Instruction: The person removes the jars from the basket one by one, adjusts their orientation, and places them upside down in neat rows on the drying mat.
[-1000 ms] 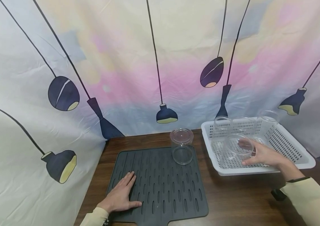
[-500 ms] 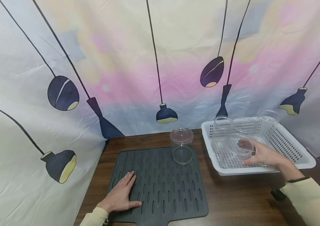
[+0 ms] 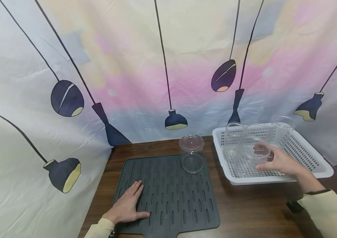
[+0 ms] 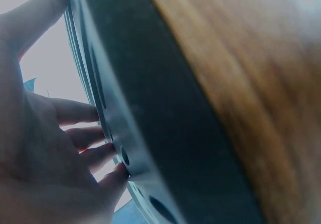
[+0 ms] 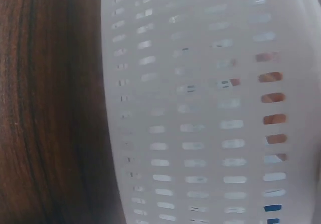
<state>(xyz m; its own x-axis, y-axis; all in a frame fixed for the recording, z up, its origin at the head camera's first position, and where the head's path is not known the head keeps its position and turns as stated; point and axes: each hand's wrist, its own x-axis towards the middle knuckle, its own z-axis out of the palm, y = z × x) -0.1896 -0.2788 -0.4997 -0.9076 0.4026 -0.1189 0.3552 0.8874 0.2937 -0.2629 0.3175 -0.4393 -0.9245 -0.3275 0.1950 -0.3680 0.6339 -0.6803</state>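
Note:
In the head view, my right hand [image 3: 284,162] reaches into a white perforated basket [image 3: 257,181] and grips a clear cylindrical cup [image 3: 250,157] by its side, thumb at the front. Several more clear cups, one of them at the back left [image 3: 234,135], stand in the same basket. My left hand [image 3: 127,205] rests with fingers extended on the left part of a dark grey slotted mat [image 3: 183,198]. Another clear cup [image 3: 192,155] stands at the mat's back right corner. The right wrist view shows the basket's wall [image 5: 200,113], with bits of the hand through its slots.
A brown wooden table [image 3: 240,211] lies beneath the mat and basket. Behind it hangs a cloth [image 3: 144,66] printed with dark lamps. The left wrist view shows the mat's thick edge [image 4: 170,108] close up beside the wood.
My right hand and the cup it grips have shifted slightly right and toward the back of the basket. My left hand keeps its place on the mat.

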